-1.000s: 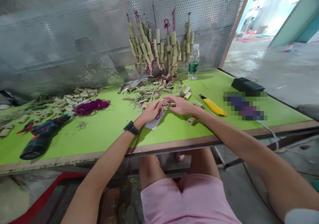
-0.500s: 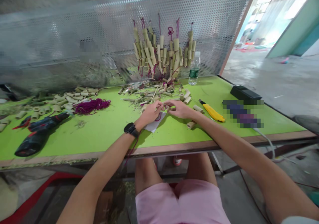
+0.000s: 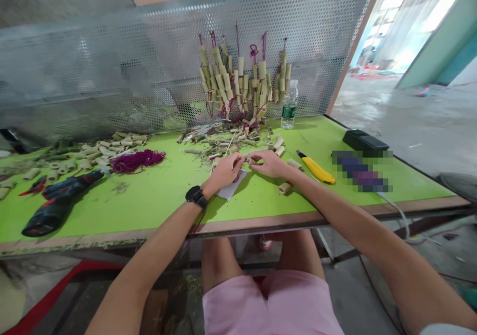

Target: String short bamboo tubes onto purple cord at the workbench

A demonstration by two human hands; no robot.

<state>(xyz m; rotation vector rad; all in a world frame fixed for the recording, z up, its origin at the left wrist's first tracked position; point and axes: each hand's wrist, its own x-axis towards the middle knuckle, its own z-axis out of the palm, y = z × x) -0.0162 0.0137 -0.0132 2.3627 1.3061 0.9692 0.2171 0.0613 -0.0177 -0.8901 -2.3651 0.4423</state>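
My left hand (image 3: 226, 170), with a black watch on its wrist, is closed in a pinch on purple cord (image 3: 235, 179); a loop of it shows just below the fingers. Another stretch of the cord hangs past the wrist over the table's front edge. Between the thumb and fingers of my right hand (image 3: 271, 164) is a short bamboo tube (image 3: 249, 161), its hollow end turned toward the left hand. The two hands nearly meet over a white paper (image 3: 230, 191). Fingers hide where the cord meets the tube.
A green table (image 3: 149, 201) bears a drill (image 3: 61, 203), a purple cord bundle (image 3: 137, 161), bamboo pieces (image 3: 100, 148), a yellow utility knife (image 3: 318, 170), a water bottle (image 3: 288, 109) and a black box (image 3: 365, 142). Strung bamboo tubes (image 3: 223, 79) hang on the perforated metal panel (image 3: 160, 66) behind.
My left fingertips have drawn closer together in their pinch. My right fingers have shifted slightly around the bamboo tube, and less purple shows at its end.
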